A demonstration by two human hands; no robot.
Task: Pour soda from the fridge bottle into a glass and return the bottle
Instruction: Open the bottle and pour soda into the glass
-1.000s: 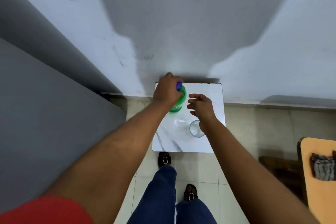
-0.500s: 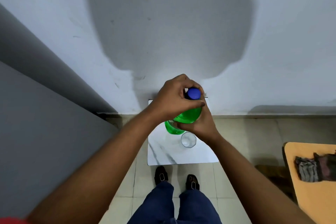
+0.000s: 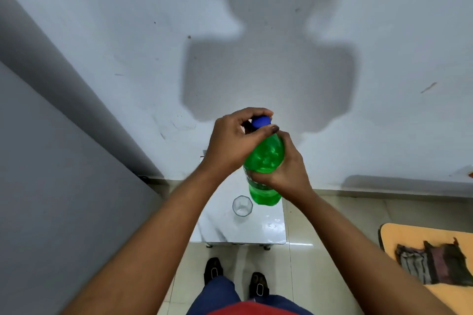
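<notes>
Green plastic bottle gripped by right hand; left hand pinches blue cap (faceted glass below).

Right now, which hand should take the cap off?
Left. The left hand already pinches the blue cap, while the right hand grips the green soda bottle, steadying it above the white table near the glass.
</notes>
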